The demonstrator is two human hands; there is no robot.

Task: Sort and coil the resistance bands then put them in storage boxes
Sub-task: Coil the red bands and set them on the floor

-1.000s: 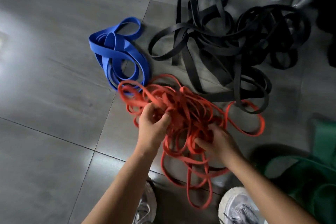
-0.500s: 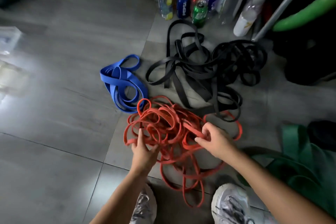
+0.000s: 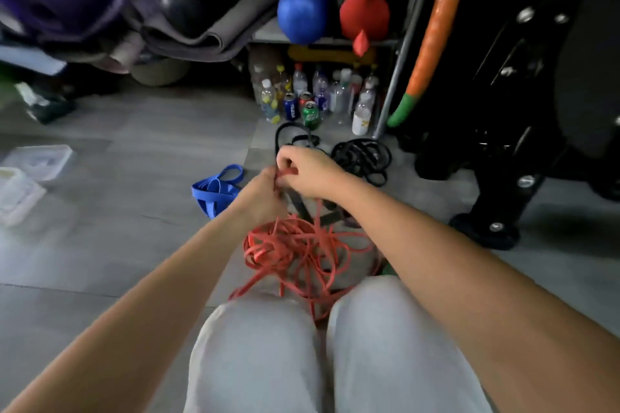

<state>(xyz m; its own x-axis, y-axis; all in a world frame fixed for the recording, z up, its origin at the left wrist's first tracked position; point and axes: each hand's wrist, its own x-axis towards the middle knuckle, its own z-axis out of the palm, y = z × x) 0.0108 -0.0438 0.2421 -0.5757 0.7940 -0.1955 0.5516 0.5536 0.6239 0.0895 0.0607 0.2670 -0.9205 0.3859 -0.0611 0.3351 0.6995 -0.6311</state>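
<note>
While left hand and right hand pinch a red strand above the red tangle, sorting appears under way. Next move: draw it free, then coil.

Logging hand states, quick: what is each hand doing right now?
Left hand: pinching a thin orange-red rubber resistance band.
Right hand: pinching the same band.
</note>
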